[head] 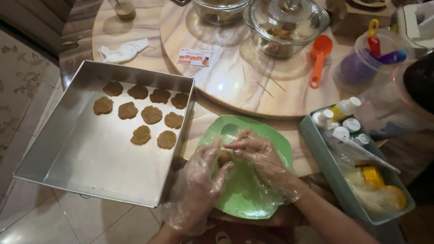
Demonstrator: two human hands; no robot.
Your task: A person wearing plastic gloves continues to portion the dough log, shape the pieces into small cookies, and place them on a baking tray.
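We see both gloved hands over the green plate (253, 199): left hand (201, 180) & right hand (260, 156) half-curled, pinching a dough lump (224, 158) between them; baking tray (54, 149) lies to the left.

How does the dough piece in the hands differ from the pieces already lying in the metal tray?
The dough piece sits alone over the green plate, pressed between the gloved left hand and right hand, and is mostly hidden. The tray pieces lie untouched and fully visible, in rows in the metal tray, already flattened into rounds. Both are the same brown colour.
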